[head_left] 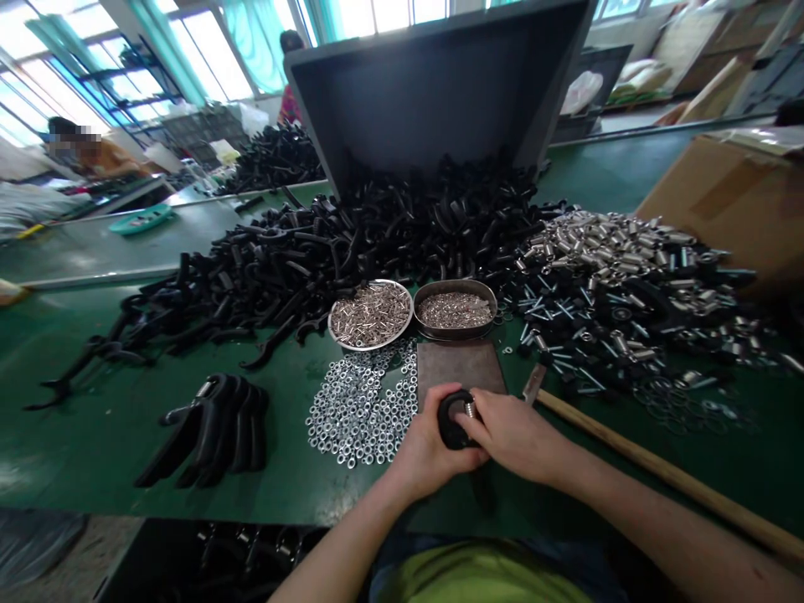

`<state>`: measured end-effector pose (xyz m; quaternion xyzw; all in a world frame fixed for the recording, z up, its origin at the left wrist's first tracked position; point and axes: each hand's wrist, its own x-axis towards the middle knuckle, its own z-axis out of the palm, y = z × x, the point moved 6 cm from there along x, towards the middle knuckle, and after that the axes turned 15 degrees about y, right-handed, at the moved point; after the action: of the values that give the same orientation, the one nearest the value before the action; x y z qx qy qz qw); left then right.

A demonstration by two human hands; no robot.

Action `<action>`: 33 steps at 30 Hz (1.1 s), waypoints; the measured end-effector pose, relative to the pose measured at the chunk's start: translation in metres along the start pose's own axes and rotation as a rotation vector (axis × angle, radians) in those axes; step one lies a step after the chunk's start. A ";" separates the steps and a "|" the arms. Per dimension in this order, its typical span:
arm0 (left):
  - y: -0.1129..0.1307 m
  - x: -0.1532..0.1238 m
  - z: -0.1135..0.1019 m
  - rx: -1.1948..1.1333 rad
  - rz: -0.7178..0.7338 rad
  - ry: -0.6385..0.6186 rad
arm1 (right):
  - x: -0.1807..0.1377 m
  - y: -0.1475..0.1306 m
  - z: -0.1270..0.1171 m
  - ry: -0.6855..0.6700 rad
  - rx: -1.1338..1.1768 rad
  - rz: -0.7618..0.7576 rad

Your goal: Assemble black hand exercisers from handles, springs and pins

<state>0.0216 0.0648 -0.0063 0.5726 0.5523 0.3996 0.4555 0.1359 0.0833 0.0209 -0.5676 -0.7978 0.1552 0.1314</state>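
Note:
Over the near edge of a flat metal plate point(458, 360), both my hands meet at a black curved plastic part point(448, 423). My left hand point(422, 440) is wrapped around its outer side. With thumb and fingers closed, my right hand point(512, 429) grips a small silver coil spring point(470, 409) against the part's inner opening. Right beside that hand lies a hammer point(653, 465) with a wooden handle. Loose silver nuts point(361, 410) spread out left of the plate. A row of black curved handles point(229, 431) stands farther left.
A round dish point(332, 328) of small metal pins and an oval tin point(456, 332) of tiny pieces sit behind the plate. Beyond is a heap of black parts point(301, 260) below a tipped grey bin point(433, 92). Springs and bolts point(603, 276) pile up at right, near a cardboard box point(729, 201).

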 end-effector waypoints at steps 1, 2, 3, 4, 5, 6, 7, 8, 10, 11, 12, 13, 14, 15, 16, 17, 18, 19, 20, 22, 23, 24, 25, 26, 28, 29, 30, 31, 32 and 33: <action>-0.001 0.006 0.000 0.034 0.013 -0.010 | 0.007 0.005 0.000 -0.038 -0.029 -0.009; 0.000 0.014 -0.002 0.073 0.048 0.002 | 0.016 0.009 0.000 -0.072 -0.064 -0.030; 0.002 0.024 -0.008 0.118 0.104 0.037 | 0.026 0.011 -0.002 -0.088 -0.094 -0.066; 0.007 0.035 -0.018 0.168 0.170 0.099 | 0.039 0.011 -0.005 -0.080 -0.113 -0.105; 0.012 0.047 -0.032 0.229 0.237 0.185 | 0.052 0.008 -0.008 -0.050 -0.121 -0.139; 0.017 0.059 -0.048 0.305 0.289 0.282 | 0.067 0.004 -0.012 -0.002 -0.119 -0.166; 0.020 0.071 -0.066 0.398 0.315 0.383 | 0.082 -0.001 -0.015 0.050 -0.108 -0.184; 0.022 0.082 -0.082 0.509 0.319 0.465 | 0.098 -0.008 -0.017 0.100 -0.096 -0.193; 0.021 0.102 -0.110 0.733 0.282 0.566 | 0.128 -0.023 -0.014 0.172 -0.085 -0.197; 0.019 0.110 -0.118 0.827 0.256 0.576 | 0.142 -0.031 -0.011 0.202 -0.081 -0.198; 0.017 0.117 -0.124 0.895 0.232 0.570 | 0.154 -0.038 -0.007 0.228 -0.078 -0.198; 0.014 0.122 -0.127 0.939 0.216 0.556 | 0.165 -0.045 -0.003 0.248 -0.074 -0.195; 0.012 0.126 -0.128 0.961 0.207 0.541 | 0.175 -0.050 0.002 0.261 -0.069 -0.192; 0.010 0.128 -0.128 0.966 0.205 0.535 | 0.182 -0.054 0.006 0.270 -0.064 -0.187; 0.009 0.130 -0.127 0.962 0.206 0.536 | 0.188 -0.057 0.010 0.274 -0.057 -0.181; 0.007 0.130 -0.127 0.955 0.207 0.543 | 0.192 -0.058 0.013 0.277 -0.049 -0.176; 0.006 0.131 -0.127 0.945 0.204 0.555 | 0.194 -0.058 0.016 0.279 -0.039 -0.171; 0.005 0.131 -0.128 0.931 0.197 0.567 | 0.195 -0.058 0.017 0.282 -0.027 -0.167; 0.005 0.131 -0.130 0.917 0.186 0.581 | 0.196 -0.057 0.018 0.287 -0.013 -0.163; 0.003 0.131 -0.135 0.892 0.158 0.613 | 0.196 -0.055 0.016 0.302 0.023 -0.157; 0.003 0.131 -0.138 0.871 0.147 0.637 | 0.196 -0.054 0.014 0.312 0.044 -0.149; 0.004 0.131 -0.141 0.835 0.144 0.665 | 0.195 -0.053 0.011 0.321 0.066 -0.140; 0.005 0.129 -0.142 0.775 0.148 0.691 | 0.193 -0.052 0.007 0.331 0.091 -0.130; 0.007 0.127 -0.143 0.691 0.157 0.709 | 0.190 -0.051 0.003 0.343 0.116 -0.122; 0.009 0.119 -0.139 0.482 0.165 0.698 | 0.179 -0.047 -0.007 0.369 0.171 -0.122; 0.009 0.114 -0.135 0.381 0.149 0.661 | 0.170 -0.043 -0.012 0.377 0.229 -0.125; 0.008 0.107 -0.129 0.294 0.115 0.609 | 0.159 -0.038 -0.016 0.370 0.311 -0.125; 0.006 0.098 -0.121 0.222 0.066 0.546 | 0.146 -0.032 -0.018 0.346 0.410 -0.116; 0.003 0.089 -0.112 0.164 0.008 0.477 | 0.133 -0.024 -0.017 0.305 0.509 -0.098; 0.000 0.078 -0.103 0.118 -0.052 0.403 | 0.119 -0.015 -0.015 0.256 0.587 -0.070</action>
<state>-0.0717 0.1506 0.0171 0.4925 0.6692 0.4610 0.3116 0.0900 0.1923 0.0443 -0.4927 -0.7149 0.3014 0.3940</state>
